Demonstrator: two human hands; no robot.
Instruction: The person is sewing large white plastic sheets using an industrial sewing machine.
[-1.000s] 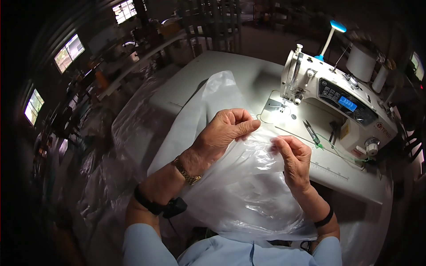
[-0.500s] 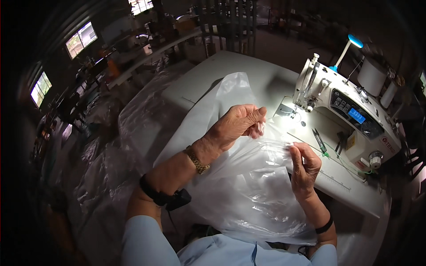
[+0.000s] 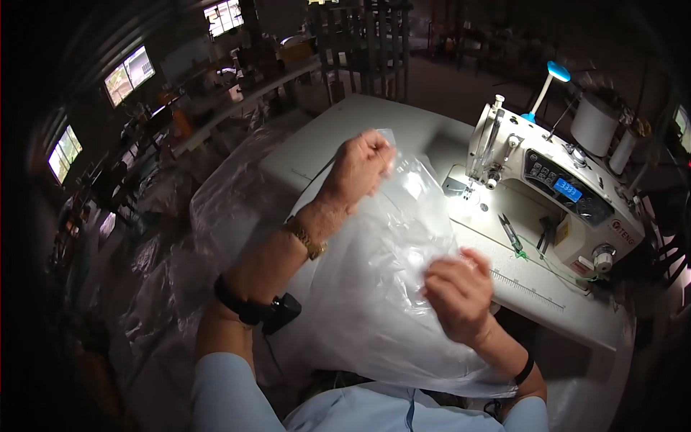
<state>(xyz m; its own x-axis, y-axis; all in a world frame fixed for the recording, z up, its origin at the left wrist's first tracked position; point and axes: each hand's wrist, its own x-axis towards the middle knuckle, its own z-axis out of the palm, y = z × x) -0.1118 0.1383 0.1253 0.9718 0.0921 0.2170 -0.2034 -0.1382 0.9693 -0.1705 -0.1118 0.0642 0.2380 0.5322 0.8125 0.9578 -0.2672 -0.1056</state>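
Observation:
Clear plastic sheeting [image 3: 381,288] spreads over my lap and the near-left part of the sewing table, wrinkled and shiny. At its far edge, my left hand [image 3: 358,171] has its fingers curled and closed on the plastic sheeting; the fingertips are slightly blurred. Over the right part of the sheeting is my right hand [image 3: 461,294], fingers bent and smeared by motion, so its grip is unclear. To the right stands a white sewing machine [image 3: 536,169], its lamp lighting the needle area, apart from both hands.
Thread snips [image 3: 512,234] with a green tie lie on the white table [image 3: 374,111] by the machine. Thread cones [image 3: 596,124] stand behind it. More plastic sheeting [image 3: 234,194] hangs off the table's left side. A dark rack [image 3: 366,43] stands beyond.
My left hand has moved up and left, toward the sheeting's far edge. My right hand has come away from the pinched edge, lower and left. The sheeting between them has spread out.

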